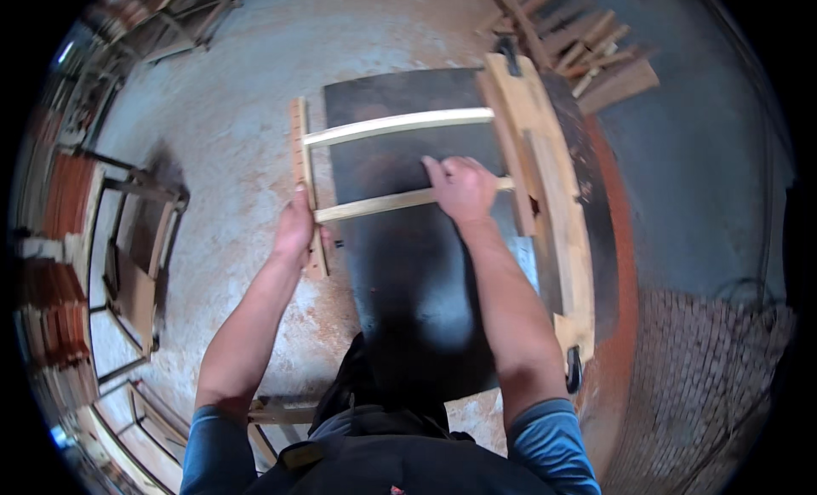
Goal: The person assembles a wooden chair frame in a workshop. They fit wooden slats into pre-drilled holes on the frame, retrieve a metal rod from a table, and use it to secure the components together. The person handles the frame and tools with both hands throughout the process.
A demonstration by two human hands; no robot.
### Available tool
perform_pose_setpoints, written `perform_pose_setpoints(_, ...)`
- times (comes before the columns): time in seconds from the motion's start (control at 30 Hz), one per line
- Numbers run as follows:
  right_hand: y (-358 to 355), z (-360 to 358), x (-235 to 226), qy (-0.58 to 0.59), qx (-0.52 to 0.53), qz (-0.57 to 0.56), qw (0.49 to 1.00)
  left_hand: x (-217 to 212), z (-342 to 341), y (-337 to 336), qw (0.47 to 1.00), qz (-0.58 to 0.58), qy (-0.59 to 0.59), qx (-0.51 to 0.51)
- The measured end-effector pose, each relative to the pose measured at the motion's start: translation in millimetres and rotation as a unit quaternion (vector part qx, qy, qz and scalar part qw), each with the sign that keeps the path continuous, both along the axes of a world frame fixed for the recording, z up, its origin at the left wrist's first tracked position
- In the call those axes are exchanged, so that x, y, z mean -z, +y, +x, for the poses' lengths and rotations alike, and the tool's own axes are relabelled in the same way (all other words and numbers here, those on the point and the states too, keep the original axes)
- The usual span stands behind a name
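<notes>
Two hands work a wooden frame on a dark worktop (pixel 408 274). My left hand (pixel 295 228) grips the upright side piece (pixel 303 176) at its lower end. My right hand (pixel 464 188) presses down, fingers closed over the nearer crossbar (pixel 383 204). Beyond both hands lies the farther crossbar (pixel 400 125). Right of my right hand runs a pale wooden jig (pixel 545 171).

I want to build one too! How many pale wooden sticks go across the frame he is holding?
2. The upper pale wooden crossbar lies untouched over the dark table; the lower pale wooden crossbar sits under the right hand. The left hand grips the side rail joining them.
</notes>
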State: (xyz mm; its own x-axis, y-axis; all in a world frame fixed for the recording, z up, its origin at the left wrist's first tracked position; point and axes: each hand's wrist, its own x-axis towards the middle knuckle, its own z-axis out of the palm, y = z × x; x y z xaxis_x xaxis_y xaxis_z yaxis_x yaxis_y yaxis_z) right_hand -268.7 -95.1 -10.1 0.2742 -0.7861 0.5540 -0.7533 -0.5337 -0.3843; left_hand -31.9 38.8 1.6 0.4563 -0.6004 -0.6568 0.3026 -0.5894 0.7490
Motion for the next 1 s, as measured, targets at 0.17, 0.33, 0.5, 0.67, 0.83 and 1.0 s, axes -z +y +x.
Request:
perform_pose_setpoints(0.17,-26.5,15.7,0.7,0.007,0.005,0.047,0.999,-6.9,13.5,-27.1,1.000,-0.006,-0.013,-0.011)
perform_pose_setpoints(0.33,-50.1,31.9,-13.3,0.035,-0.017,0.065,0.997,-7.0,35.9,-54.0,0.997,-0.066,0.027,0.008)
perform_pose_setpoints(0.5,-10.8,12.5,-39.2,0.165,-0.225,0.087,0.956,-25.7,37.9,-15.6,0.986,-0.161,0.042,0.025)
perform_pose_setpoints(0.67,40.2,15.6,-59.3,0.156,-0.276,0.121,0.941,-90.8,25.8,55.0,0.976,-0.214,0.044,0.014)
perform_pose_setpoints(0.83,108.1,25.3,-89.6,0.075,-0.351,0.145,0.922,-173.3,-4.7,136.6,0.948,-0.311,0.043,-0.044)
perform_pose_setpoints(1.0,171.1,25.5,-107.9,-0.016,-0.400,0.231,0.887,-235.5,-45.0,208.5,0.921,-0.380,-0.020,-0.085)
